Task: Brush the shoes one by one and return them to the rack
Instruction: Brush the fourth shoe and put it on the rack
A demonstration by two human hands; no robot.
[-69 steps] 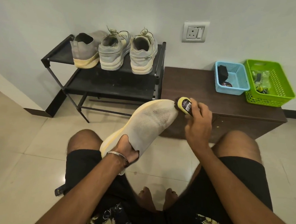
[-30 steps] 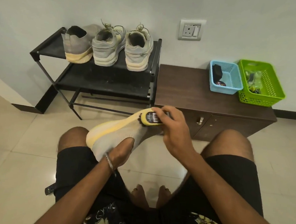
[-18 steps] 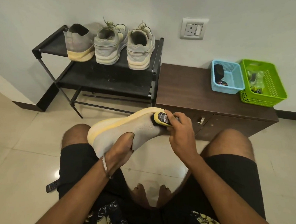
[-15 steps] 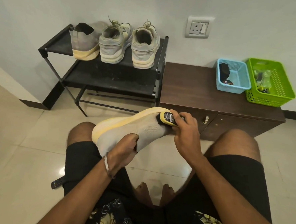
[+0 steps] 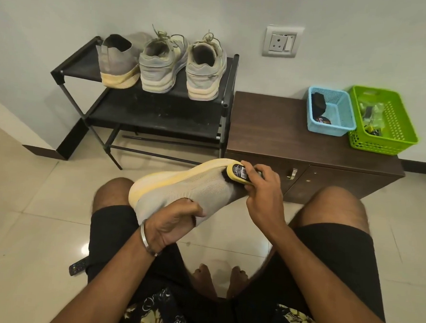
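Shoe [image 5: 190, 187], grey knit, held over the lap on its side, left hand [image 5: 175, 224] gripping the heel opening, right hand [image 5: 262, 189] fingers curled round brush [image 5: 238, 174] at the toe: short light strokes, firm heel grip, 3 shoes [image 5: 163, 63] waiting on rack [image 5: 226, 87].

A home, likely an entryway: a black shoe rack [image 5: 160, 113] (worn sneakers on top) beside a low wooden cabinet [image 5: 283, 140], tiled floor [image 5: 29, 212], wall socket [image 5: 283, 42].

4 shoes [image 5: 187, 189], 1 brush [image 5: 240, 174], 1 rack [image 5: 157, 113], 2 baskets [image 5: 331, 113], 1 cabinet [image 5: 271, 130].
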